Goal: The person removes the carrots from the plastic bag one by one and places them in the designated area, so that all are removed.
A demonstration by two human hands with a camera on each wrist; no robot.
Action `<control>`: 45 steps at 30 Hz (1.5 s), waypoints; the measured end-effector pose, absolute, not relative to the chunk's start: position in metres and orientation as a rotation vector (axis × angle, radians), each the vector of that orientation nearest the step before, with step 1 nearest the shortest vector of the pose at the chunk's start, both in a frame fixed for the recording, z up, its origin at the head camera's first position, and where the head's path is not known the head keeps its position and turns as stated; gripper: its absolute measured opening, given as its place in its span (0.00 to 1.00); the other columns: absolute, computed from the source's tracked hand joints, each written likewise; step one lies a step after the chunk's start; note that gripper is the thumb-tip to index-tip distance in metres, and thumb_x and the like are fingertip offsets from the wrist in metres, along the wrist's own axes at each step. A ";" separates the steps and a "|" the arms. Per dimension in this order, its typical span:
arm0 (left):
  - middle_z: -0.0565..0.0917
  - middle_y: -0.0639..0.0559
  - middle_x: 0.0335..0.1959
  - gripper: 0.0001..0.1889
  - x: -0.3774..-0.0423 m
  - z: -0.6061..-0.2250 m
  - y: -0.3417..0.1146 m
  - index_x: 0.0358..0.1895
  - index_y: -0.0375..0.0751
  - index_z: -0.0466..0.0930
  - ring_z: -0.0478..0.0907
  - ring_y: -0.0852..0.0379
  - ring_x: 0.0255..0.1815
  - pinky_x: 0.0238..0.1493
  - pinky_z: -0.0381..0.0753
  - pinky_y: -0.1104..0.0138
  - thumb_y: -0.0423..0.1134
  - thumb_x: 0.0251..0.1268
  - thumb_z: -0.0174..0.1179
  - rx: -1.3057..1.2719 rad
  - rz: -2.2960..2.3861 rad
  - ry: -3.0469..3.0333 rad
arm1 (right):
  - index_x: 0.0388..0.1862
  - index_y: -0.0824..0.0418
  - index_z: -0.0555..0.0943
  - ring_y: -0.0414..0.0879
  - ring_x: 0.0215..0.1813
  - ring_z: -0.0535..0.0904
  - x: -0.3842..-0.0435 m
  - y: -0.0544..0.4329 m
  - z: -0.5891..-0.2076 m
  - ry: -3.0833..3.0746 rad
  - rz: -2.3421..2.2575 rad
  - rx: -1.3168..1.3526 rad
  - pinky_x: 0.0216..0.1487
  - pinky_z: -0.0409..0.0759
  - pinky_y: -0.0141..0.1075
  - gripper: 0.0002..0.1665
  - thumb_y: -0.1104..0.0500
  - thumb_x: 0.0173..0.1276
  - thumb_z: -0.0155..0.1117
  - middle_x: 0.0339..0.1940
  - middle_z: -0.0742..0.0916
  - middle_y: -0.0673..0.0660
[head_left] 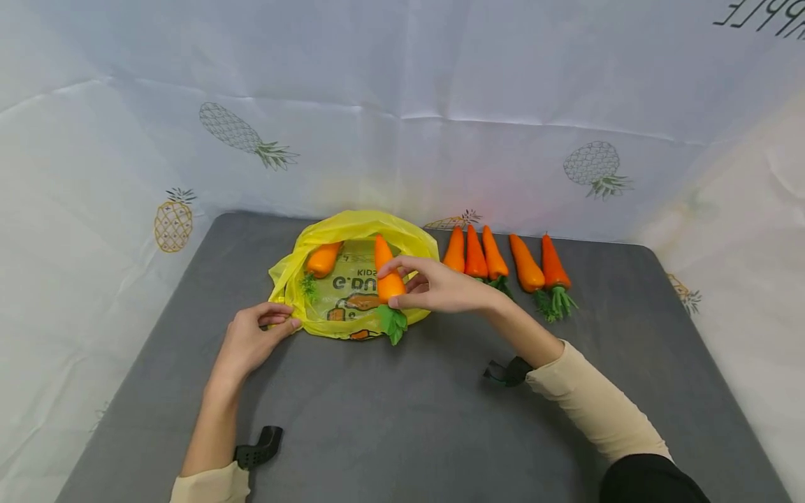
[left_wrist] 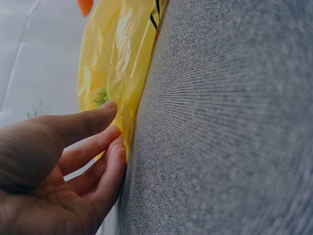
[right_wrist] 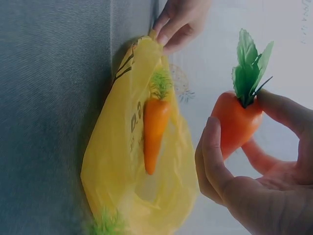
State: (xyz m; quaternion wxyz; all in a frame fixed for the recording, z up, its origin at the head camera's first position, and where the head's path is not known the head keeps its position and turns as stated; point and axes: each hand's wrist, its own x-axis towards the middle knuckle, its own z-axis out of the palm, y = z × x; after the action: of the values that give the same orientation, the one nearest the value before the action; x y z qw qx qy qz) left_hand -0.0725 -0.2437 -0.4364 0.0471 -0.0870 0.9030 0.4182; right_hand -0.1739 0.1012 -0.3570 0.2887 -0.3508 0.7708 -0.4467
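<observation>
A yellow plastic bag [head_left: 377, 222] lies on the grey table with its mouth spread wide. One carrot [head_left: 323, 260] with feathery green leaves is inside the bag, at its left. My left hand [head_left: 251, 339] pinches the bag's near left rim between thumb and fingers; the left wrist view shows the thumb over the yellow plastic [left_wrist: 120, 58]. Above the bag's mouth, my right hand [head_left: 434, 285] grips another carrot [head_left: 391, 285] around its thick end. Its broad green leaves [right_wrist: 248, 68] point toward me, and the tip points away.
Several carrots lie in a row right of the bag, among them a carrot [head_left: 527, 264] and a redder one [head_left: 555, 264] with feathery leaves. A pineapple-print cloth [head_left: 402, 161] hangs behind the table [head_left: 428, 419]. Black wrist devices, one a camera [head_left: 259, 448], sit on both wrists.
</observation>
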 end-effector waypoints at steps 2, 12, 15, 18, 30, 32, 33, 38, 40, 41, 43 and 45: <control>0.91 0.36 0.55 0.23 -0.072 -0.436 -0.244 0.62 0.35 0.87 0.87 0.41 0.57 0.44 0.80 0.70 0.48 0.76 0.71 -0.270 1.275 2.755 | 0.74 0.60 0.75 0.59 0.52 0.86 -0.170 0.107 -0.355 2.051 -1.211 -0.921 0.57 0.86 0.45 0.28 0.60 0.79 0.69 0.62 0.80 0.61; 0.92 0.36 0.54 0.22 -0.073 -0.436 -0.244 0.61 0.35 0.87 0.87 0.41 0.56 0.44 0.79 0.71 0.48 0.75 0.71 -0.270 1.269 2.773 | 0.73 0.55 0.75 0.52 0.54 0.86 -0.149 0.141 -0.350 2.122 -1.238 -0.849 0.57 0.87 0.41 0.28 0.58 0.79 0.71 0.63 0.83 0.57; 0.92 0.36 0.54 0.22 -0.073 -0.436 -0.243 0.61 0.34 0.87 0.87 0.41 0.57 0.43 0.79 0.70 0.47 0.75 0.71 -0.268 1.265 2.780 | 0.73 0.54 0.75 0.52 0.56 0.85 -0.143 0.153 -0.352 2.166 -1.229 -0.841 0.59 0.87 0.40 0.28 0.57 0.78 0.72 0.65 0.82 0.55; 0.92 0.36 0.54 0.22 -0.073 -0.436 -0.243 0.61 0.34 0.87 0.87 0.42 0.56 0.42 0.79 0.72 0.47 0.75 0.71 -0.269 1.270 2.778 | 0.73 0.53 0.75 0.51 0.58 0.85 -0.137 0.165 -0.355 2.206 -1.213 -0.831 0.61 0.87 0.40 0.29 0.55 0.78 0.73 0.67 0.82 0.55; 0.91 0.36 0.56 0.22 -0.073 -0.436 -0.243 0.62 0.35 0.86 0.86 0.43 0.57 0.43 0.79 0.72 0.47 0.76 0.71 -0.286 1.279 2.748 | 0.72 0.52 0.75 0.48 0.54 0.86 -0.113 0.197 -0.371 2.322 -1.136 -0.777 0.59 0.87 0.36 0.30 0.53 0.76 0.75 0.62 0.82 0.56; 0.91 0.36 0.56 0.22 -0.073 -0.436 -0.243 0.62 0.35 0.86 0.86 0.43 0.58 0.43 0.79 0.72 0.47 0.76 0.71 -0.280 1.280 2.748 | 0.72 0.51 0.75 0.47 0.53 0.86 -0.110 0.201 -0.374 2.336 -1.125 -0.752 0.58 0.86 0.36 0.30 0.52 0.76 0.75 0.62 0.82 0.55; 0.91 0.36 0.56 0.22 -0.073 -0.437 -0.243 0.62 0.35 0.86 0.86 0.43 0.58 0.43 0.79 0.72 0.47 0.76 0.71 -0.280 1.281 2.748 | 0.72 0.51 0.76 0.47 0.53 0.86 -0.108 0.203 -0.376 2.341 -1.122 -0.740 0.58 0.87 0.36 0.29 0.52 0.76 0.75 0.62 0.82 0.56; 0.91 0.36 0.55 0.21 -0.074 -0.436 -0.242 0.62 0.35 0.87 0.85 0.43 0.57 0.44 0.79 0.71 0.47 0.76 0.70 -0.272 1.281 2.751 | 0.72 0.52 0.75 0.47 0.52 0.85 -0.101 0.213 -0.384 2.359 -1.095 -0.692 0.58 0.86 0.35 0.30 0.51 0.77 0.74 0.65 0.82 0.57; 0.91 0.36 0.55 0.21 -0.074 -0.436 -0.242 0.62 0.35 0.87 0.85 0.43 0.57 0.44 0.79 0.71 0.47 0.76 0.70 -0.269 1.283 2.753 | 0.72 0.53 0.75 0.46 0.51 0.85 -0.099 0.216 -0.388 2.358 -1.086 -0.691 0.57 0.86 0.35 0.29 0.51 0.77 0.74 0.63 0.82 0.57; 0.91 0.36 0.55 0.21 -0.074 -0.436 -0.242 0.62 0.35 0.87 0.85 0.43 0.57 0.44 0.79 0.71 0.47 0.76 0.70 -0.269 1.284 2.753 | 0.72 0.53 0.75 0.45 0.51 0.85 -0.098 0.217 -0.390 2.354 -1.087 -0.692 0.57 0.86 0.34 0.30 0.51 0.77 0.74 0.63 0.82 0.57; 0.91 0.35 0.55 0.21 -0.073 -0.436 -0.242 0.62 0.35 0.87 0.86 0.43 0.57 0.44 0.79 0.71 0.47 0.76 0.70 -0.272 1.282 2.758 | 0.72 0.53 0.75 0.44 0.50 0.85 -0.096 0.218 -0.394 2.340 -1.098 -0.701 0.56 0.86 0.34 0.29 0.52 0.77 0.74 0.62 0.83 0.57; 0.91 0.35 0.55 0.21 -0.073 -0.436 -0.243 0.62 0.35 0.87 0.86 0.43 0.57 0.44 0.79 0.71 0.46 0.76 0.70 -0.276 1.283 2.757 | 0.71 0.54 0.75 0.44 0.49 0.84 -0.095 0.218 -0.399 2.321 -1.109 -0.713 0.55 0.86 0.34 0.29 0.52 0.77 0.74 0.62 0.82 0.58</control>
State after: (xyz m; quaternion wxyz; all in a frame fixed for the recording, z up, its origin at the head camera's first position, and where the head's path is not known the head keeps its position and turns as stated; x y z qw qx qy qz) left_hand -0.0727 -0.2426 -0.4357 0.0440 -0.0903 0.9021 0.4197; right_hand -0.0947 0.2183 -0.3990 0.2342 -0.2597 0.8453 -0.4039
